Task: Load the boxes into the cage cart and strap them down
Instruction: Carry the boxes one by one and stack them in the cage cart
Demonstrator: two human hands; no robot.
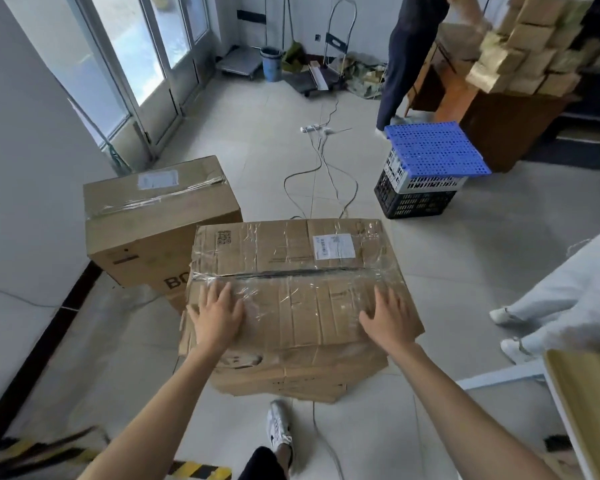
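A large worn cardboard box (291, 268), taped over with clear film and bearing a white label, stands on the floor right in front of me. My left hand (217, 313) lies flat on its top near the left front edge, fingers spread. My right hand (387, 318) lies flat on the top near the right front edge. A second taped cardboard box (153, 220) stands behind and to the left, touching the first. No cage cart or strap is in view.
Cables (321, 181) and a power strip (312, 128) trail across the tiled floor. Stacked plastic crates (426, 168) stand at right. One person stands at the back by piled small boxes (530, 46); another in white (568, 299) is at right. A folded hand trolley (333, 53) leans far back.
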